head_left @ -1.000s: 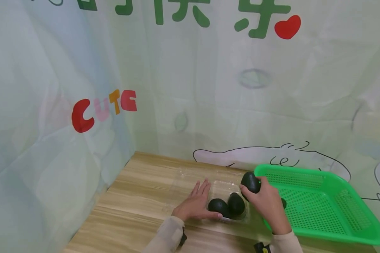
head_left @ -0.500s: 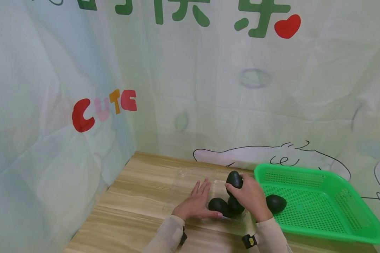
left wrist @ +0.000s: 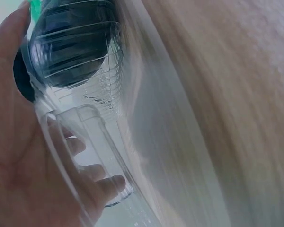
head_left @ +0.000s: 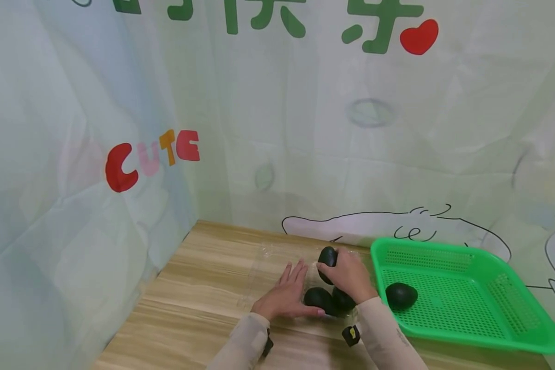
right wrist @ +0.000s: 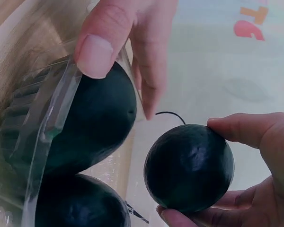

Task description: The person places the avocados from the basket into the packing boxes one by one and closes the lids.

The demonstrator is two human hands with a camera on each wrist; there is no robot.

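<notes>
My right hand [head_left: 351, 275] grips a dark green-black avocado [head_left: 327, 264] between thumb and fingers, raised above the back part of a clear plastic clamshell box [right wrist: 49, 132]. Two more avocados lie side by side in the front of the box, one at the left [head_left: 319, 299] and one at the right [head_left: 343, 299], partly covered by my right hand and wrist. My left hand [head_left: 282, 300] rests along the box's left side with fingers extended, its thumb across the front rim beside the left avocado. The box's clear lid [head_left: 261, 272] is folded out to the left, beneath that hand.
A green perforated plastic basket [head_left: 548, 334] stands to the right of the box, with one avocado [head_left: 401, 296] near its left wall. Wood-grain table surface [head_left: 180, 308] extends leftward. A printed fabric sheet [head_left: 268, 128] hangs behind and along the left side.
My right hand has carried the avocado left from the basket's edge to over the back of the box. The avocado in the basket has come into fuller view. My left hand stays put.
</notes>
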